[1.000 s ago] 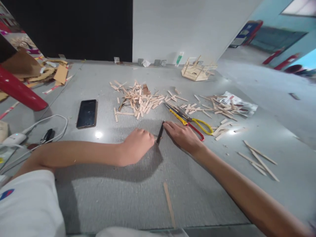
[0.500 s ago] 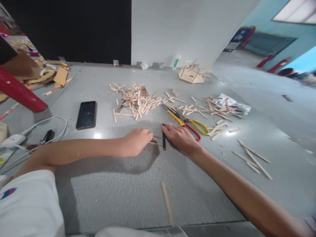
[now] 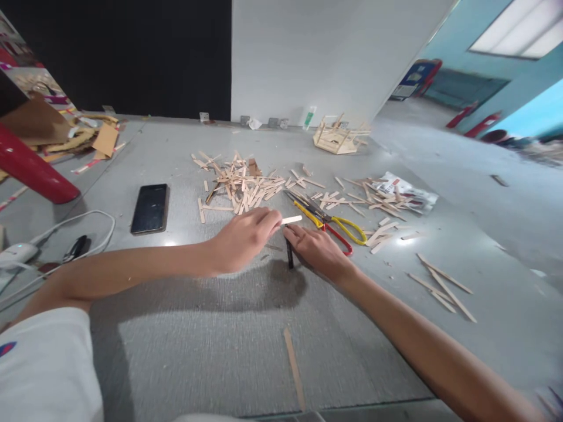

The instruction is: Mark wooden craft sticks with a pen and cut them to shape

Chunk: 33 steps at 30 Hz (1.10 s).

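Note:
In the middle of the table, my left hand [image 3: 250, 237] is closed in a pinch on a short pale wooden craft stick [image 3: 292, 220]. The stick points right, above the table, close to the fingers of my other hand. My right hand [image 3: 317, 249] rests low on the table, its fingertips closed on the upper end of a slim black pen-like tool [image 3: 290, 255]. Its exact kind is too small to tell. Just beyond my right hand lie scissors with yellow and red handles [image 3: 325, 218]. Small stick pieces [image 3: 273, 248] lie below my left hand.
A heap of craft sticks [image 3: 250, 187] spreads at the back, with more by a plastic packet [image 3: 424, 199]. A small wooden stick frame [image 3: 336, 140] stands behind. A phone [image 3: 150, 209] and a white cable [image 3: 105, 214] lie left. One stick [image 3: 294, 369] lies near the front edge.
My left hand has risen from the table and moved slightly away from me, bringing the craft stick up and toward my right hand. My right hand stays at the black tool.

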Available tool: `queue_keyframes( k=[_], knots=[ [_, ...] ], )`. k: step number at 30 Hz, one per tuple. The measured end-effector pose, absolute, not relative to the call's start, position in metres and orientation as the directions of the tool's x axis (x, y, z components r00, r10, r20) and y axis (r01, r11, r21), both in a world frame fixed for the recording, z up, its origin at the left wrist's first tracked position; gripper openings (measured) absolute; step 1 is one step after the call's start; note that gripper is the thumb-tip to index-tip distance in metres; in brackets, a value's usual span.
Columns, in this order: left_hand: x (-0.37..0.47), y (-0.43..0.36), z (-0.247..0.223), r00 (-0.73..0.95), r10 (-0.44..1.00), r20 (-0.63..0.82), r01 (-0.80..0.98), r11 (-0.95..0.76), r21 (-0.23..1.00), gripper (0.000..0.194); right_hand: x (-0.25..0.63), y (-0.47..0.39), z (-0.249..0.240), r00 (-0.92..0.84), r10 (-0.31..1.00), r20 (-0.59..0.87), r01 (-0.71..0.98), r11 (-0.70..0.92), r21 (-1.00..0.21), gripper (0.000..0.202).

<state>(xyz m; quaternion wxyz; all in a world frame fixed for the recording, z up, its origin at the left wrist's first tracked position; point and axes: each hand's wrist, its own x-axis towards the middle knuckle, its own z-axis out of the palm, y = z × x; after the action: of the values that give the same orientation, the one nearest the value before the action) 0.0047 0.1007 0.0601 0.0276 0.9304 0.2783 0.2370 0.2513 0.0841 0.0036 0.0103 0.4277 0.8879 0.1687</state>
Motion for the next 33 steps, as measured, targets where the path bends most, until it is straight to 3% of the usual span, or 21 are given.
queue_keyframes(
  k=[3,8,10,14,18,20,24,33],
  knots=[
    [0.003,0.096,0.062,0.667,0.422,0.615,0.404,-0.897,0.177,0.017,0.252,0.085,0.003,-0.636,0.759,0.139,0.76,0.585,0.284,0.025],
    [0.002,0.095,0.063,0.648,0.418,0.637,0.397,-0.899,0.186,0.018,0.253,0.085,0.002,-0.646,0.746,0.161,0.757,0.6,0.261,0.024],
    [0.004,0.095,0.06,0.664,0.49,0.565,0.436,-0.868,0.239,0.019,0.252,0.084,0.002,-0.644,0.747,0.164,0.758,0.592,0.275,0.023],
    [0.01,0.083,0.045,0.735,0.644,0.21,0.543,-0.746,0.386,0.012,0.251,0.083,0.005,-0.645,0.749,0.152,0.756,0.596,0.272,0.023],
    [0.011,0.058,0.038,0.845,0.533,0.039,0.453,-0.754,0.476,0.027,0.251,0.082,0.008,-0.638,0.759,0.133,0.762,0.597,0.248,0.024],
    [0.008,0.054,0.041,0.885,0.465,-0.016,0.406,-0.755,0.514,0.02,0.252,0.082,0.008,-0.628,0.766,0.135,0.772,0.592,0.232,0.024],
    [0.001,0.078,0.046,0.821,0.57,-0.022,0.556,-0.791,0.255,0.013,0.252,0.082,0.006,-0.615,0.773,0.157,0.785,0.581,0.217,0.022],
    [-0.002,0.111,0.044,0.799,0.592,-0.11,0.602,-0.783,0.155,0.021,0.256,0.08,0.004,-0.619,0.764,0.18,0.783,0.583,0.218,0.033]
  ],
)
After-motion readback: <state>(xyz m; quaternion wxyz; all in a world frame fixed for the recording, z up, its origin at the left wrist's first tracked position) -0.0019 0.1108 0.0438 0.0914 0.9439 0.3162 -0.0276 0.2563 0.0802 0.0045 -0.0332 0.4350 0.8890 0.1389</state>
